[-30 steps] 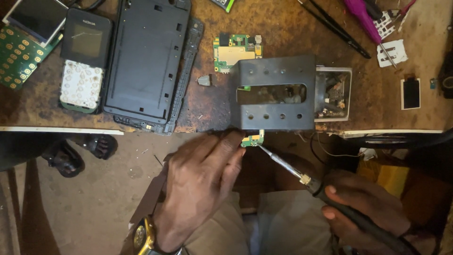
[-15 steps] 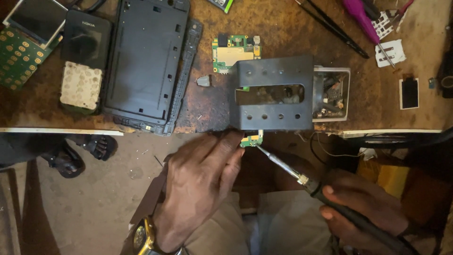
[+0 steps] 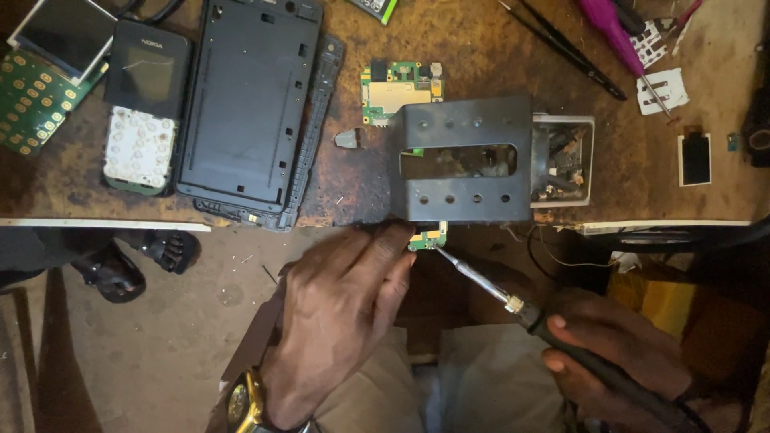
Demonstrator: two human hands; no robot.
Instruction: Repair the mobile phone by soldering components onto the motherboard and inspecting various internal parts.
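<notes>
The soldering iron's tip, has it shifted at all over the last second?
No. The soldering iron tip rests on the small green board, just under the dark metal bracket, as before.

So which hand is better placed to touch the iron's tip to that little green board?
Right. The right hand holds the soldering iron, its tip at the small green board; the left hand pinches that board.

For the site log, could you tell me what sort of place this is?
Probably a phone repair bench: a soldering iron, an opened phone and a bare circuit board lie on a scorched wooden table.
</notes>
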